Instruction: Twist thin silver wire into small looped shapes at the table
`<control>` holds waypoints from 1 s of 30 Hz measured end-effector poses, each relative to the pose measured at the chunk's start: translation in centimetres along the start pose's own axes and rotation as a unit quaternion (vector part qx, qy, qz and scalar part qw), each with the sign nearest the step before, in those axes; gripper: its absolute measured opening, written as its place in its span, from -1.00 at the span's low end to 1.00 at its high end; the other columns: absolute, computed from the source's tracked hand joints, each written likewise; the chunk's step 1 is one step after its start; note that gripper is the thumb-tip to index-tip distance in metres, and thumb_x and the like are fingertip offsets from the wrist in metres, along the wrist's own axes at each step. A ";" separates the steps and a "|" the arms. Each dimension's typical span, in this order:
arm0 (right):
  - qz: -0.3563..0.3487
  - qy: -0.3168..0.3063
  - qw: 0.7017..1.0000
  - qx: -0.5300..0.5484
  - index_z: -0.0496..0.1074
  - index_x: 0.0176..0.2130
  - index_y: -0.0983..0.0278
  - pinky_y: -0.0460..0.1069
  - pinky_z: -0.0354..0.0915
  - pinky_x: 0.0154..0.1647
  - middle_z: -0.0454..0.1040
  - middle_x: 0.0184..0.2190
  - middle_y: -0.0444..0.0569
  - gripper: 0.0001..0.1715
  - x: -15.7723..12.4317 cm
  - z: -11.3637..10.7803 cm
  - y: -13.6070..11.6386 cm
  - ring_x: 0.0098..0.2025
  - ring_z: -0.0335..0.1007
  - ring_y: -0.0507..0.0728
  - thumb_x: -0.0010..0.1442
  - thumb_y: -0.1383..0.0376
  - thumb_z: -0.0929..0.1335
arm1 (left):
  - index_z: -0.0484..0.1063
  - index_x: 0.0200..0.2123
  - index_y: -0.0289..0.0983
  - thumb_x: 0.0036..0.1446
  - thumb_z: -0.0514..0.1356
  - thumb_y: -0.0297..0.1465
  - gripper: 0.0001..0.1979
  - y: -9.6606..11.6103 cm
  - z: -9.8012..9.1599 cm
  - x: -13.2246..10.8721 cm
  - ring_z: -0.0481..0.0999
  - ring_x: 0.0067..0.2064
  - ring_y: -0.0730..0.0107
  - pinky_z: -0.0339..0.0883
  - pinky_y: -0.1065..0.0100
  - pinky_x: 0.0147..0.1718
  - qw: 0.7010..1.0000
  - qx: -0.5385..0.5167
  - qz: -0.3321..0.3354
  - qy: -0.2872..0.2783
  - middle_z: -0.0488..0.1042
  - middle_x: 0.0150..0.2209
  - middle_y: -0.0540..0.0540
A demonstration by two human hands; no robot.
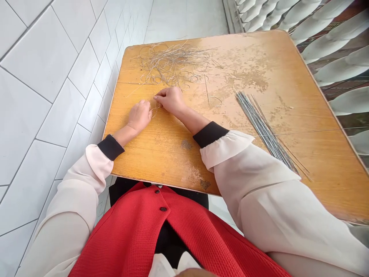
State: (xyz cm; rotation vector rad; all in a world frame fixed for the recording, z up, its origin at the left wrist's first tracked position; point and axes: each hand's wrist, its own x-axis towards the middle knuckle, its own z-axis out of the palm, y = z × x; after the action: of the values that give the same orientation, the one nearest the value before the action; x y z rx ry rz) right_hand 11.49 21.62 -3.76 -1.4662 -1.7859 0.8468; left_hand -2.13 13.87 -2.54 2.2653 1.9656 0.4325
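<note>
In the head view, my right hand [170, 100] has thumb and fingertips pinched on a thin wire [156, 110]. Its curved part sits in the gap between my hands, just left of and below that pinch, bowed rather than straight. My left hand [139, 116] curls beside it, just as near; whether those fingers grip it, I can't tell.
</note>
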 end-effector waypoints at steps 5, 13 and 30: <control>0.009 -0.029 0.964 0.265 0.54 -0.33 0.28 -0.11 0.38 -0.41 0.57 -0.48 -0.11 -0.87 -1.9 -1.9 -1.0 -0.50 0.44 -0.04 0.24 0.46 0.40 | 0.41 -0.31 -0.30 0.24 0.16 -0.55 -0.92 0.1 -1.0 -1.2 0.53 -0.12 0.26 0.36 0.23 -0.06 0.989 -0.125 0.029 0.079 0.55 -0.18 -0.19; -0.052 -0.031 0.946 0.319 0.53 -0.36 0.26 -0.12 0.43 -0.40 0.58 -0.46 -0.12 -0.86 -5.4 -4.9 -3.3 -0.47 0.49 -0.04 0.19 0.28 0.51 | 0.44 -0.31 -0.31 0.23 0.18 -0.52 -0.94 2.4 -3.5 -3.2 0.49 -0.38 0.61 0.35 0.53 -0.42 0.841 -0.539 -0.051 -0.028 0.53 -0.35 -0.01; -0.068 -0.006 0.953 0.296 0.52 -0.36 0.25 -0.10 0.40 -0.45 0.54 -0.53 -0.15 -0.87 -8.8 -5.4 -3.3 -0.53 0.39 -0.05 0.13 0.35 0.54 | 0.34 -0.60 -0.30 0.09 0.23 -0.65 -0.72 4.2 -5.5 -4.3 0.24 -0.49 0.62 0.18 0.44 -0.42 0.860 -0.509 -0.024 -0.024 0.29 -0.58 0.09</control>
State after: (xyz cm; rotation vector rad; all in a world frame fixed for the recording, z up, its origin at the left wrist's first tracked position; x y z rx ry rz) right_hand 15.38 12.75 1.19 -0.9380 -1.4392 1.1889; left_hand -0.17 8.45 3.19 1.4893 1.2408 1.0727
